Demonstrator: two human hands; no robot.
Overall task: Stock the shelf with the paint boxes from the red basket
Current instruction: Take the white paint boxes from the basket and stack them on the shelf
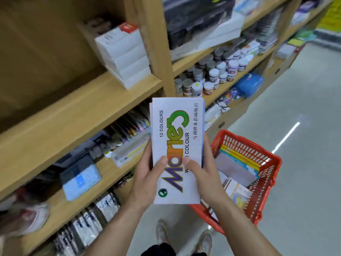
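Left grip (147,174) and right grip (204,172) both curled round lower half of small stack of white flat cardboard paint boxes (175,130). Thumbs press printed top face, fingers wrap side edges. Stack held lengthwise away from body, in front of light wooden shelf (83,115). Red plastic mesh basket (265,196) on pale floor (304,182) at right, flat packs inside. White box pile (123,56) on upper board; small lidded jars (208,74) in next bay.
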